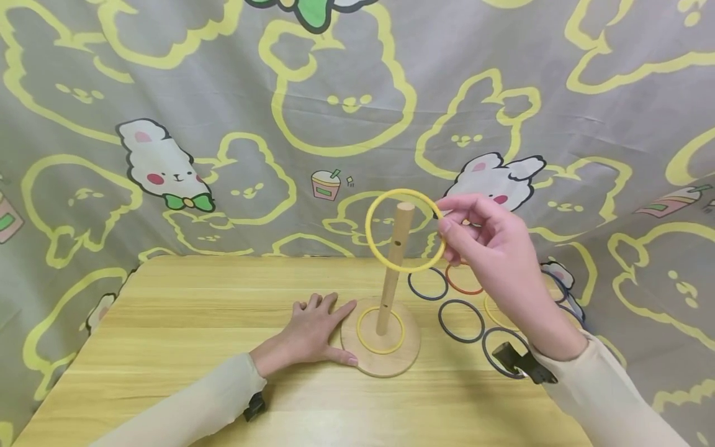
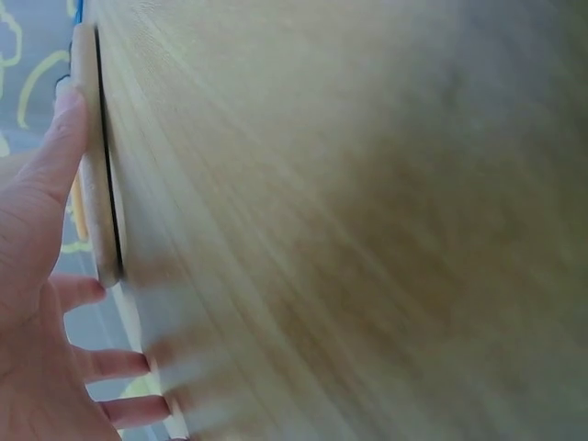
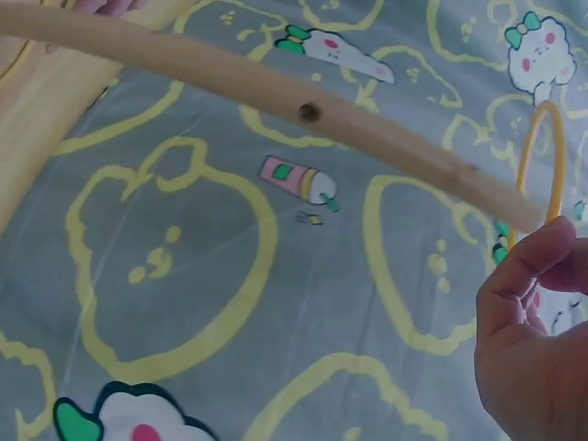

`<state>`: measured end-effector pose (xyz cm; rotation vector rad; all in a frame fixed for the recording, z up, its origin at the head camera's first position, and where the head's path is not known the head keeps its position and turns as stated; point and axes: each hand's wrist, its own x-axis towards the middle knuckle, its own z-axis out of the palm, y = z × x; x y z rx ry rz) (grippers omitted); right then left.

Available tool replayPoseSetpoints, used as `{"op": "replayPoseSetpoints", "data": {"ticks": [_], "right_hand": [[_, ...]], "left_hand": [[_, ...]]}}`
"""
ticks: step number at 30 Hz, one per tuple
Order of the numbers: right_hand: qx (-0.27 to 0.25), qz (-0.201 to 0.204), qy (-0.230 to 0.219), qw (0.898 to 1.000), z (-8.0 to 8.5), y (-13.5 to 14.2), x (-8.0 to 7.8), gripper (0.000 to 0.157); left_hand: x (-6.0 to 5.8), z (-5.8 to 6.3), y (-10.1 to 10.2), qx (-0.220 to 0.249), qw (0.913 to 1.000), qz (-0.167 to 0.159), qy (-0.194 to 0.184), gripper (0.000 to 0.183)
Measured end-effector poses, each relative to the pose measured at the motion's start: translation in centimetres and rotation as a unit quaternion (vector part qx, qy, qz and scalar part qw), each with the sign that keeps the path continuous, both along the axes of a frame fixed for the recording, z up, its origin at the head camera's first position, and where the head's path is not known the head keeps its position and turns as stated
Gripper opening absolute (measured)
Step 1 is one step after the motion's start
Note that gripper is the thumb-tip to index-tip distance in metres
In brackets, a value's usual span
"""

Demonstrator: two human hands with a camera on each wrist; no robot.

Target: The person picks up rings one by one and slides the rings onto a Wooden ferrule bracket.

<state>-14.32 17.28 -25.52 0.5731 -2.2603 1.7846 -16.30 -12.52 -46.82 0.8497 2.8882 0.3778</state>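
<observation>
My right hand [image 1: 497, 248] pinches a yellow ring [image 1: 368, 228] by its right side between thumb and fingers. In the head view that ring overlaps the upper end of the wooden peg [image 1: 393, 261]; in the right wrist view the raised ring [image 3: 558, 152] is right at the peg's tip. The peg stands upright on a round wooden base [image 1: 410, 351]. Another yellow ring [image 1: 381, 352] lies on the base, around the peg's foot. My left hand [image 1: 315, 329], fingers spread, rests on the table with thumb and index finger against the base's left edge [image 2: 99, 156].
Right of the base, several rings lie on the wooden table [image 1: 195, 323]: dark blue rings [image 1: 439, 320], a red ring [image 1: 465, 293] and a yellow ring [image 1: 486, 305]. My right forearm hides some. A patterned grey curtain [image 1: 223, 112] hangs behind the table.
</observation>
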Motion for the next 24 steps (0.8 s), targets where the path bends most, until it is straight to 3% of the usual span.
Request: {"op": "replayPoseSetpoints", "data": {"ticks": [4,10,24], "right_hand": [[0.015,0.006,-0.03,0.999,-1.1,0.0,-1.3,0.023],[0.033,0.017,-0.062,0.997,-3.9,0.2,-2.8,0.022],[0.065,0.042,-0.147,0.986,-11.1,-0.2,-3.6,0.021]], "left_hand": [[0.0,0.0,0.0,0.0,1.0,-0.002,0.001,0.116],[-0.1,-0.1,0.0,-0.002,1.0,-0.001,0.001,0.116],[-0.1,0.1,0.0,0.001,1.0,-0.005,-0.002,0.116]]}}
